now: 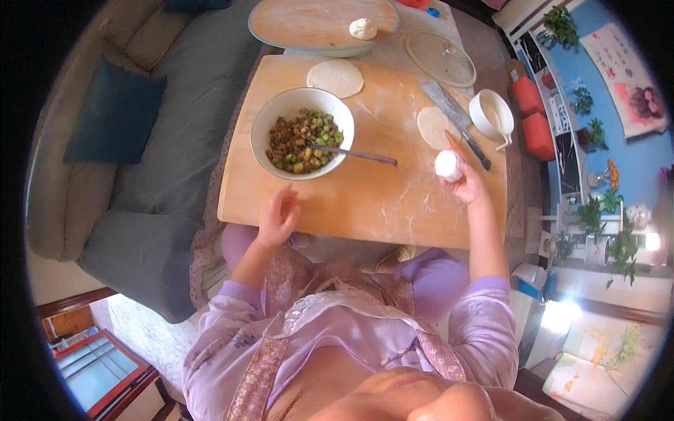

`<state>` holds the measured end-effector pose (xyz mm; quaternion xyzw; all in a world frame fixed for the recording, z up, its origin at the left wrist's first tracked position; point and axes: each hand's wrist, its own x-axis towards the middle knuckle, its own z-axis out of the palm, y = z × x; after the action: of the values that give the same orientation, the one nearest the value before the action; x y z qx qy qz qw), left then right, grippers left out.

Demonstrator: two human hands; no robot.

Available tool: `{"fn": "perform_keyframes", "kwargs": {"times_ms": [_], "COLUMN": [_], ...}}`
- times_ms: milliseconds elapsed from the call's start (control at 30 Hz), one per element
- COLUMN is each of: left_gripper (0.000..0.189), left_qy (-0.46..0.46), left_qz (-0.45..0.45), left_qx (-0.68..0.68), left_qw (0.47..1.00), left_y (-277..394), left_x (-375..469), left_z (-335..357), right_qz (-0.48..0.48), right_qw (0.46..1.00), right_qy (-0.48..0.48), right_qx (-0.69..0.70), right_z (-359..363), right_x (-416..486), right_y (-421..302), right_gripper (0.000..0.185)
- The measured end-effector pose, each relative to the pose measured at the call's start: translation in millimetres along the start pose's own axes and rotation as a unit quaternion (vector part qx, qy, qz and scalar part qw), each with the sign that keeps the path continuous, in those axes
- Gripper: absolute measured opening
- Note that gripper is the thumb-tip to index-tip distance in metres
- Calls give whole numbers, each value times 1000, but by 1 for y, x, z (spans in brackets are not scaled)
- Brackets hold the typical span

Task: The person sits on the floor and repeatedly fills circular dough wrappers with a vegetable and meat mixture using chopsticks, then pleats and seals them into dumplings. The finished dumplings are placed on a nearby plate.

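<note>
In my right hand (464, 181) is a small white container (447, 165), held above the right part of the wooden board (368, 210). My left hand (280, 214) has its fingers apart at the board's near edge, holding nothing. Just beyond it stands a white bowl (257, 131) of chopped filling (304, 141), with a dark utensil (363, 154) leaning over its rim. One flat dough round (335, 78) lies behind the bowl. Another dough round (434, 126) lies past my right hand, beside a rolling pin's tapered tip (451, 139) and a cleaver-like blade (442, 100).
A white handled cup (487, 113) stands at the board's right edge. Behind the board are a glass lid (439, 58) and a large oval basin with a covered top (295, 23), bearing a dough lump (363, 29). A grey sofa (174, 121) runs along the left.
</note>
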<state>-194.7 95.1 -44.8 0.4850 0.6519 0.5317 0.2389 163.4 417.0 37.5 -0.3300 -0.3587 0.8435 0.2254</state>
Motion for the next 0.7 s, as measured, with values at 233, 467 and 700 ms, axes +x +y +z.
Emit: {"fn": "perform_keyframes", "kwargs": {"times_ms": [233, 467, 700], "left_gripper": [30, 34, 36], "left_qy": [66, 61, 49], "left_qz": [2, 7, 2], "left_qx": [58, 72, 101], "left_qw": [996, 996, 994], "left_y": [9, 13, 15], "left_x": [7, 8, 9], "left_z": [4, 3, 2], "right_qz": [-76, -41, -140], "right_qw": [945, 819, 580], "right_qy": [-112, -34, 94], "right_qx": [-298, -571, -797], "right_z": [170, 269, 297], "right_x": [209, 396, 372], "right_y": [-111, -117, -110], "right_gripper": [53, 53, 35]}}
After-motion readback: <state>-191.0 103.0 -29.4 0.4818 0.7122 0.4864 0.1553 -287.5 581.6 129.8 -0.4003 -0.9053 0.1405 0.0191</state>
